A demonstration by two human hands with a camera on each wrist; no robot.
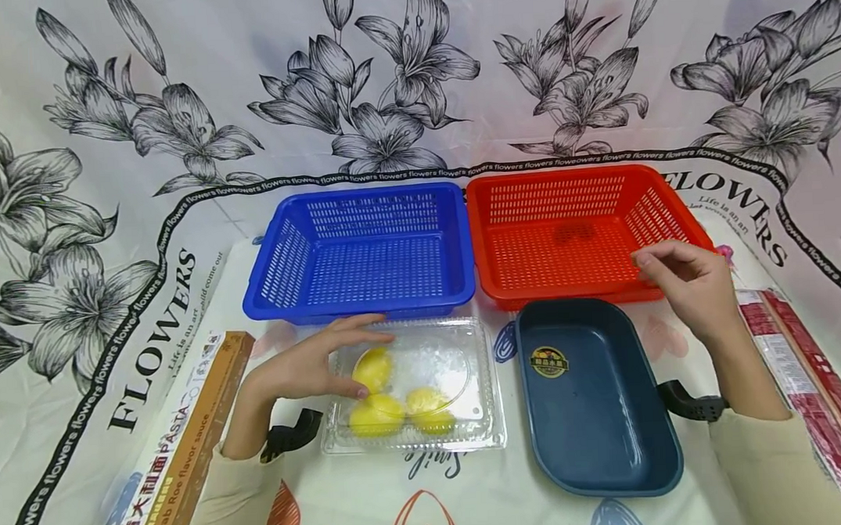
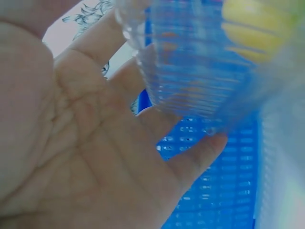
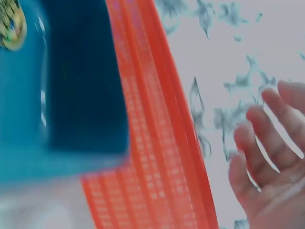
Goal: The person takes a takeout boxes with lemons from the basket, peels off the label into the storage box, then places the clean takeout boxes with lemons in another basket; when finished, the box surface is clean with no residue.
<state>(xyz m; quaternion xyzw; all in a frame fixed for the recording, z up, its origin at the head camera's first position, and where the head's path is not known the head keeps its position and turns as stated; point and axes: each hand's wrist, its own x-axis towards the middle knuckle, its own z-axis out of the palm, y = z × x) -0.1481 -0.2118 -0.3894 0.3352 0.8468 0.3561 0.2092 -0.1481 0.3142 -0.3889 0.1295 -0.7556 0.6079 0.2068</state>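
A clear plastic clamshell box point(image 1: 453, 371) lies on the table with three yellow fruits point(image 1: 376, 415), probably lemons, showing through its lid. My left hand point(image 1: 315, 365) is over the left side of this box, thumb and fingers spread apart. In the left wrist view, the fingers point(image 2: 198, 160) extend alongside the ribbed box wall; firm contact cannot be made out. My right hand point(image 1: 696, 289) hovers by the front right corner of the red basket point(image 1: 491, 267), its fingers loosely bent and holding nothing. Near it is a dark blue plastic tray point(image 1: 583, 443) with a round sticker.
Behind the clear box stands a blue slotted basket point(image 1: 359, 306), left of the red one. A pasta box point(image 1: 195, 437) lies at the left, beside my left forearm. At the right, a red and clear package point(image 1: 813, 386) lies beyond my right forearm. Flower-printed cloth hangs behind.
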